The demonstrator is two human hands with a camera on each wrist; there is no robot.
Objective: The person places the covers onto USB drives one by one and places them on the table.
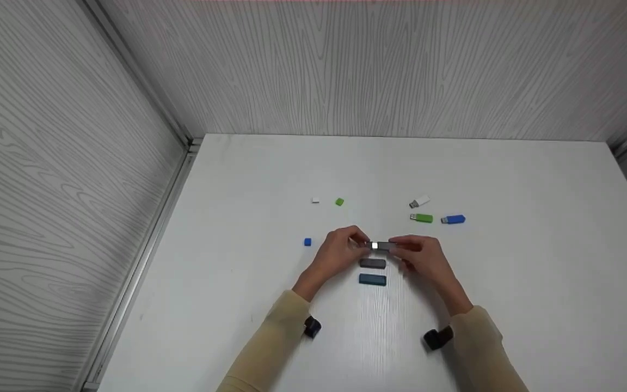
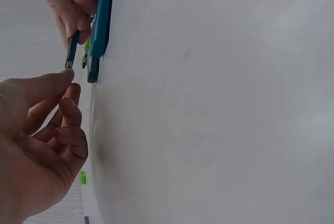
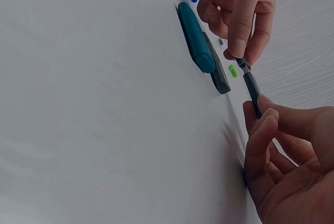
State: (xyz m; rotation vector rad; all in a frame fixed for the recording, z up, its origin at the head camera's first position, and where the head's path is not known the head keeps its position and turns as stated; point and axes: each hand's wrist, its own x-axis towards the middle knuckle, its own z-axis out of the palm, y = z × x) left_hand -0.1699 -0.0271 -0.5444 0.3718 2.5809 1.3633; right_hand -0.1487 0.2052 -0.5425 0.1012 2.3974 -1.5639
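Observation:
Both hands are raised over the white table with a dark grey USB stick (image 1: 385,246) between them. My right hand (image 1: 425,258) pinches its body between thumb and fingers. At the other end, my left hand (image 1: 339,251) pinches the small dark cap (image 3: 239,61). Bright metal of the connector (image 1: 374,245) shows between cap and body. In the left wrist view the left fingertips hide the cap, while the stick's body (image 2: 73,46) stays visible. Just nearer to me lie a capped grey USB stick (image 1: 372,263) and a teal one (image 1: 372,280), side by side.
Right of the hands lie uncapped USB sticks: white (image 1: 422,201), green (image 1: 424,218) and blue (image 1: 454,219). On the left are small loose caps in white (image 1: 315,201), green (image 1: 339,202) and blue (image 1: 307,242). Wood-grain panels (image 1: 313,65) border the table (image 1: 210,326).

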